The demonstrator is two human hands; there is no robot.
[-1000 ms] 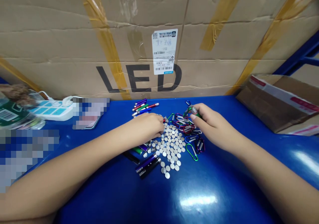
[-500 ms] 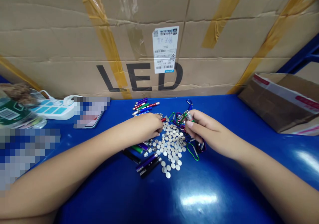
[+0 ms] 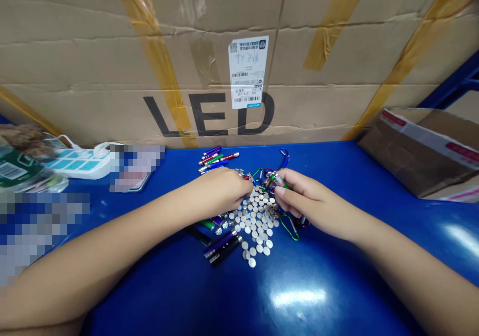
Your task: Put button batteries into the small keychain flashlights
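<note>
My left hand (image 3: 234,189) is closed over the upper left of a pile of silver button cells (image 3: 258,221); what its fingertips pinch is hidden. On the right side of the pile, my right hand (image 3: 299,194) grips a small green light (image 3: 279,180) with a silver end. Coloured carabiners lie under and around this hand, including a green carabiner (image 3: 290,227) below it. Behind my left wrist is a group of coloured pen lights (image 3: 219,161). Purple and black tubes (image 3: 223,247) lie in front of the left hand.
A large cardboard box (image 3: 209,67) stands along the back of the blue table (image 3: 239,301). At the left are a white power strip (image 3: 82,164), a phone (image 3: 136,179) and a plastic bag (image 3: 18,169). An open brown carton (image 3: 422,151) sits at the right.
My left hand has moved slightly right over the cells. My right hand has shifted a little left with the green light, so the two hands are closer together.
</note>
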